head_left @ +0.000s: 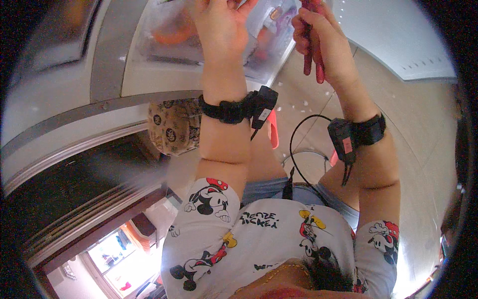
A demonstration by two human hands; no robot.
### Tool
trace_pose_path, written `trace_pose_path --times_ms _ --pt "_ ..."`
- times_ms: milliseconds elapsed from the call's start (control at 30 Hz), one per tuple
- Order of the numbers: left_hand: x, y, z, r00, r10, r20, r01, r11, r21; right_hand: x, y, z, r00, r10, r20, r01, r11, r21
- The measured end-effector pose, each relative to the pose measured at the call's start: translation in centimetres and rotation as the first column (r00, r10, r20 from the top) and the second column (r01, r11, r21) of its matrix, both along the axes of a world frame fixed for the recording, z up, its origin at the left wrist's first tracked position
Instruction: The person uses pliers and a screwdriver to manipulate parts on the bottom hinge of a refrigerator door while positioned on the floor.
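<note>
My right hand (326, 42) is raised near the top edge and closed around a red two-handled tool (319, 72) that looks like pliers. Its two handle ends stick out below my fingers, and its upper end runs out of view. Up to the left, my left hand (223, 32) reaches over a frosty open freezer compartment (259, 60). The top edge cuts off most of its fingers, so what it touches is hidden. Blurred orange items (174, 34) lie behind the frosted surface beside the left wrist.
Small white bits are scattered on the tiled floor (328, 102). A white panel (398, 45) stands at the upper right. A patterned brown bag (172, 127) is beside my left forearm. Both wrists wear black strapped devices, and a black cable (293, 142) loops from the right one.
</note>
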State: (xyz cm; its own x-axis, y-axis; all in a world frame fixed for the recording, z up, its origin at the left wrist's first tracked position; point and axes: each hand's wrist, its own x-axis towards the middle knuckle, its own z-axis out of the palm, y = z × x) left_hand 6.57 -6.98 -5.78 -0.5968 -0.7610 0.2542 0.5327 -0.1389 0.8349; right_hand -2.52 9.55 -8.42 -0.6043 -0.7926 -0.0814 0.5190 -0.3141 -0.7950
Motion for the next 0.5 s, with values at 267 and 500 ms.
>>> trace_pose_path --times_ms 267,500 --pt "-1.0 -0.6 1.0 0.997 -0.006 -0.081 0.011 0.998 0.064 -1.4 -0.7 1.3 0.993 -0.117 -0.017 0.116 0.991 -0.063" --pt "-2.1 -1.6 0.8 0.993 0.036 -0.115 -0.028 0.997 0.073 0.9 -2.4 1.1 0.98 -0.034 -0.196 0.052 0.995 0.087"
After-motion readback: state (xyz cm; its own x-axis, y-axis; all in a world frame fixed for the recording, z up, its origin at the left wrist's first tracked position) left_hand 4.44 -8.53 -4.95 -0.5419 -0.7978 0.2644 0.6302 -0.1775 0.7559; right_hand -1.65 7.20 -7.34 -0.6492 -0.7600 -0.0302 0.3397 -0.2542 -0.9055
